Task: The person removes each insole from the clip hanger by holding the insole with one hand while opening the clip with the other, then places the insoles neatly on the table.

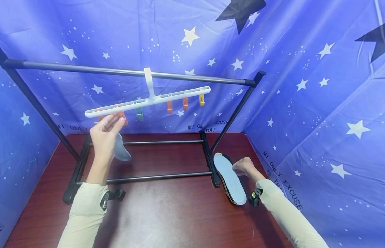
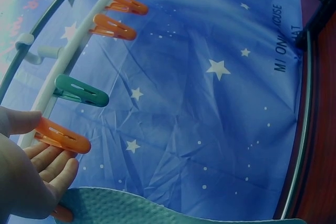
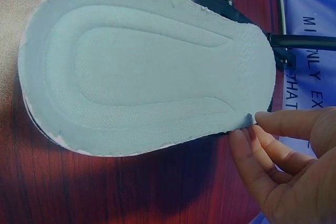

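Observation:
My left hand (image 1: 103, 132) holds an orange clip (image 2: 65, 137) on the white hanger (image 1: 118, 109), thumb on one side and fingers on the other. A grey insole (image 1: 121, 150) hangs by the hanger's left end, partly hidden behind this hand. Its dimpled surface fills the bottom of the left wrist view. With thumb and fingers my right hand (image 1: 244, 167) pinches the side edge of a pale grey insole (image 3: 152, 72). Dark and yellow edges show beneath that insole in the head view.
The hanger hooks over the top bar of a black rack (image 1: 192, 77) and slopes down to the left. A green clip (image 1: 139, 113), more orange clips (image 1: 185, 103) and a yellow clip (image 1: 201, 100) line it. The rack's feet rest on a red-brown table (image 1: 155, 213), with starry blue curtains around.

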{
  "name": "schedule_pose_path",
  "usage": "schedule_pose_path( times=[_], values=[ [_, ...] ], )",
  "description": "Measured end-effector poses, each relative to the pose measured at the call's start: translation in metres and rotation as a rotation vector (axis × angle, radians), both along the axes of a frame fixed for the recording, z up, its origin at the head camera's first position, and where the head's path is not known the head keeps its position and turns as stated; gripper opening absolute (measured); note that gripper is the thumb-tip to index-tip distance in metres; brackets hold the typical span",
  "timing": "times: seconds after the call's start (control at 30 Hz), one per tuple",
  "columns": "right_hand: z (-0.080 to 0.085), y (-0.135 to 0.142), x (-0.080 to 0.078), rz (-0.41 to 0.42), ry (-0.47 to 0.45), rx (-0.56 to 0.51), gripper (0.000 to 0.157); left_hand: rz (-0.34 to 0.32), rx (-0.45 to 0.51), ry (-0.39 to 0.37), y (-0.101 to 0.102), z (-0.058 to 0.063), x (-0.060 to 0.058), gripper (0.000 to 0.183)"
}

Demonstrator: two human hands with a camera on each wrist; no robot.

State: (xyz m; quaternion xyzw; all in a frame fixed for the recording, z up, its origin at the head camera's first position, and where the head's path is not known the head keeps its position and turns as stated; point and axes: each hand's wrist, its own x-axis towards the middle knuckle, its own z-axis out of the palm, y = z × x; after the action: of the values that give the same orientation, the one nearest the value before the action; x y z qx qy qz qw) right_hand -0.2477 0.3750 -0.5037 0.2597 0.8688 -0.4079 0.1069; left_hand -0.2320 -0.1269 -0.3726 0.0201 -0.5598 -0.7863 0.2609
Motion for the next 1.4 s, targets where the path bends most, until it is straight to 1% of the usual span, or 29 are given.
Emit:
schedule_pose_path(
  times=[0.13,0.23,0.37,0.47,0.63,0.7,0.8,0.93,1.07,1.17,1.27,1.33,1.4],
  values=[
    [0.0,-0.001,0.0,-0.013,0.006,0.009,0.004,0.003,-0.013,-0.005,-0.001,-0.001,0.0,0.035],
    [0.001,-0.001,0.001,-0.016,0.005,0.016,0.008,0.005,-0.021,-0.01,-0.002,-0.001,0.0,0.036],
    [0.0,-0.001,0.001,-0.002,0.004,0.015,0.011,0.009,-0.033,-0.021,-0.003,-0.001,0.0,0.036],
    [0.001,-0.001,0.0,0.001,0.009,0.005,0.007,0.011,-0.035,-0.027,-0.004,-0.001,0.0,0.036],
    [0.003,-0.002,0.0,0.009,0.014,-0.003,0.009,0.002,-0.012,-0.008,-0.005,-0.002,-0.001,0.037],
    [0.003,-0.003,0.0,0.012,0.016,0.0,0.014,-0.002,-0.001,0.003,-0.005,-0.002,-0.001,0.037],
    [0.004,-0.004,0.0,0.022,0.027,-0.004,0.015,0.0,-0.002,0.002,-0.006,-0.002,-0.001,0.037],
    [0.008,-0.008,0.002,0.055,0.061,-0.03,0.019,0.014,-0.02,-0.006,-0.007,-0.002,-0.001,0.037],
    [0.011,-0.015,0.003,0.098,0.101,-0.067,0.022,0.021,-0.035,0.009,-0.006,-0.003,0.0,0.036],
    [0.014,-0.021,0.002,0.117,0.132,-0.094,0.021,0.019,-0.022,0.018,-0.005,-0.003,0.001,0.036],
    [0.02,-0.028,0.0,0.134,0.165,-0.139,0.023,0.024,-0.014,0.01,-0.005,-0.003,0.002,0.036],
    [0.025,-0.035,-0.001,0.137,0.194,-0.174,0.024,0.039,-0.028,0.005,-0.006,-0.004,0.004,0.037],
    [0.031,-0.043,-0.002,0.147,0.223,-0.21,0.027,0.063,-0.07,0.006,-0.006,-0.005,0.006,0.037]
  ],
)
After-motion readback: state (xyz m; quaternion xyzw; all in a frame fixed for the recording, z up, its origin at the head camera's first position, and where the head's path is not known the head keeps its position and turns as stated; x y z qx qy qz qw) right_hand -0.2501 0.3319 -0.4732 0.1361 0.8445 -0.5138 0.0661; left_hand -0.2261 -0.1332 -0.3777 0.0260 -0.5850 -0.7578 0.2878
